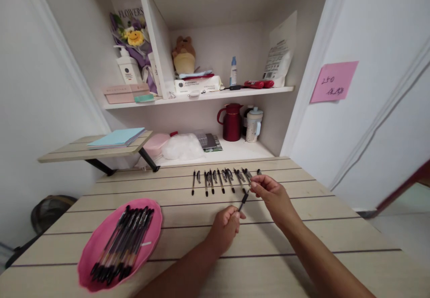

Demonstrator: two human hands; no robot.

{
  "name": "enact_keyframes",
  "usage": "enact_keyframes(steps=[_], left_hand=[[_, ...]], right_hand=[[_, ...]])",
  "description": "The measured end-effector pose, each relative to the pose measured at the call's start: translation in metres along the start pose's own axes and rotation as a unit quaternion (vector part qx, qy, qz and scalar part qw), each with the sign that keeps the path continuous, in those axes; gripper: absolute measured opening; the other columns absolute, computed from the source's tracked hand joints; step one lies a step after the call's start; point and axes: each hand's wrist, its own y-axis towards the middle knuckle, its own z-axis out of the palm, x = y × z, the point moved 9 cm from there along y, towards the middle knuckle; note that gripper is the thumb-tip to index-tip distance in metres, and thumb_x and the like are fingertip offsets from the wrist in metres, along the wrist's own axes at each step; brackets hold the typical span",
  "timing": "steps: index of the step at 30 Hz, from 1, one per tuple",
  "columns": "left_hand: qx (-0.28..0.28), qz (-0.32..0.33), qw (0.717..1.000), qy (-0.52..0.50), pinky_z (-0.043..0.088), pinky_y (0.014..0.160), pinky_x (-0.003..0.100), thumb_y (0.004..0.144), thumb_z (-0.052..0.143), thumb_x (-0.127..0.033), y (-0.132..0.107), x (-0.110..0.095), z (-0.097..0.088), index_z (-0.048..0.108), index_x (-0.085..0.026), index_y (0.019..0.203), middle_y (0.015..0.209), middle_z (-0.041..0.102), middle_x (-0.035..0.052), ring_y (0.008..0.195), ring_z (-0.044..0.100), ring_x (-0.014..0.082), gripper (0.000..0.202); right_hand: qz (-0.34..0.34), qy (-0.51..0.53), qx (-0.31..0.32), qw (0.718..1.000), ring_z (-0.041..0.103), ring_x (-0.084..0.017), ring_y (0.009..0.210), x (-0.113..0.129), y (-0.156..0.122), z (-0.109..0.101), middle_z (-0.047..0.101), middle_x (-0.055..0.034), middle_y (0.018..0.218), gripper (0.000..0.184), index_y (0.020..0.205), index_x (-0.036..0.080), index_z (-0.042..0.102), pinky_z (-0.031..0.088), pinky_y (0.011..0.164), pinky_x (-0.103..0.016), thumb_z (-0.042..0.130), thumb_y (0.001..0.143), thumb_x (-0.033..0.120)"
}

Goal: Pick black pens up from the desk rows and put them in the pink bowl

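Observation:
My left hand is closed around the lower end of an uncapped pen, whose dark grip and tip point up and to the right. Close to that tip, the thumb and fingers of my right hand are pinched together; whatever they hold is too small to make out. Beyond both hands, a row of uncapped pens lies on the wooden table, with black pen caps among them. To the left, a pink scalloped plate bears a pile of capped pens.
A small raised stand with blue paper is at the back left. Behind the table, shelves hold a red jug, a light cup and a plastic bag. A pink note hangs on the right wall.

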Motion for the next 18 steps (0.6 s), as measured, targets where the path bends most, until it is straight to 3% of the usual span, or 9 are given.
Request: enact_keyframes(steps=[8, 18], left_hand=[[-0.006, 0.01, 1.0, 0.013, 0.021, 0.046, 0.021, 0.079, 0.044, -0.044, 0.0, -0.003, -0.002, 0.056, -0.014, 0.086, 0.047, 0.039, -0.0062, 0.042, 0.029, 0.0066, 0.033], [-0.024, 0.029, 0.997, 0.061, 0.024, 0.048, 0.021, 0.082, 0.042, -0.04, -0.004, -0.006, -0.003, 0.055, -0.014, 0.088, 0.051, 0.04, -0.0052, 0.046, 0.031, 0.0077, 0.03]], right_hand=[[0.002, 0.022, 0.025, 0.999, 0.051, -0.013, 0.059, -0.007, -0.007, 0.011, 0.056, 0.0009, 0.064, 0.037, 0.084, 0.019, 0.058, 0.041, 0.055, -0.025, 0.07, 0.059, 0.043], [0.024, 0.038, 0.012, 0.999, 0.047, -0.011, 0.054, -0.014, -0.011, 0.014, 0.052, 0.005, 0.057, 0.042, 0.092, 0.018, 0.057, 0.039, 0.054, -0.024, 0.072, 0.059, 0.041]])
